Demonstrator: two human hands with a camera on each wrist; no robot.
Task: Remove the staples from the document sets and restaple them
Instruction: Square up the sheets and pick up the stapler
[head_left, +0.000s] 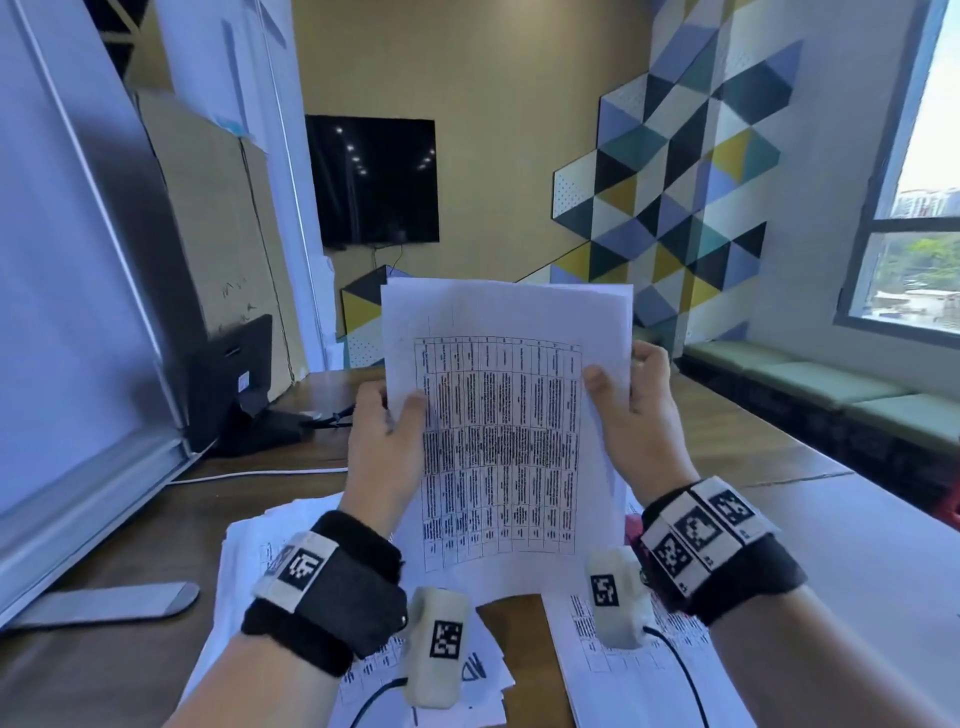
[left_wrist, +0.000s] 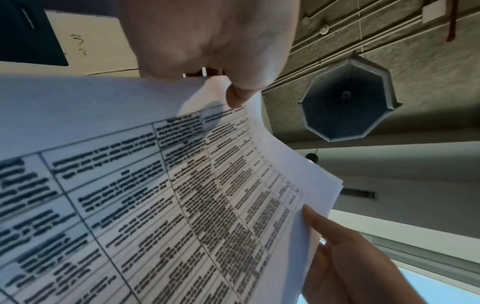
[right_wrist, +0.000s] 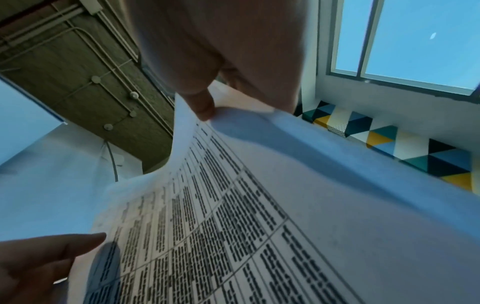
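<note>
A document set (head_left: 506, 415) of white sheets printed with a dense table stands upright above the desk, held by its two side edges. My left hand (head_left: 387, 436) pinches the left edge, thumb on the printed face. My right hand (head_left: 631, 415) pinches the right edge the same way. In the left wrist view the left thumb (left_wrist: 237, 96) presses on the document set (left_wrist: 155, 195) and the right hand (left_wrist: 350, 257) shows at the lower right. In the right wrist view the right thumb (right_wrist: 202, 105) lies on the document set (right_wrist: 259, 216). No staple or stapler is visible.
More printed sheets lie on the wooden desk (head_left: 130, 545) below: a pile at the left (head_left: 249, 551) and a sheet at the right (head_left: 634, 670). A monitor (head_left: 78, 312) stands at the left on its foot (head_left: 104, 603). A black device (head_left: 244, 384) sits behind it.
</note>
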